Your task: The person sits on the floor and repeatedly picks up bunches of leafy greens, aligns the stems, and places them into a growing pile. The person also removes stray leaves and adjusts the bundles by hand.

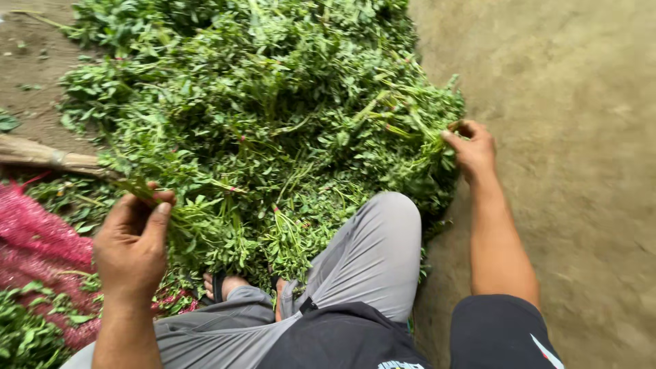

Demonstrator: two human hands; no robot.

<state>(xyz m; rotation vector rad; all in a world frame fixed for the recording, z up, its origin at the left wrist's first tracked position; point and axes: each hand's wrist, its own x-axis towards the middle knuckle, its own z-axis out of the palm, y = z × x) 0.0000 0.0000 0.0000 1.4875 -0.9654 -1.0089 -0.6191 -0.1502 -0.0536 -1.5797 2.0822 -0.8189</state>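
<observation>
Left hand (131, 249) pinches leafy green stems (179, 217) — right hand (470, 147) grips stalks (427, 133) at the greens pile (273, 116) edge, fingers closed.

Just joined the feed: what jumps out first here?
A big heap of leafy greens fills the middle of the ground. The left hand grips a bunch of stems at its near-left edge, and the right hand pinches stems at its right edge. A pink mesh sack lies far left.
</observation>
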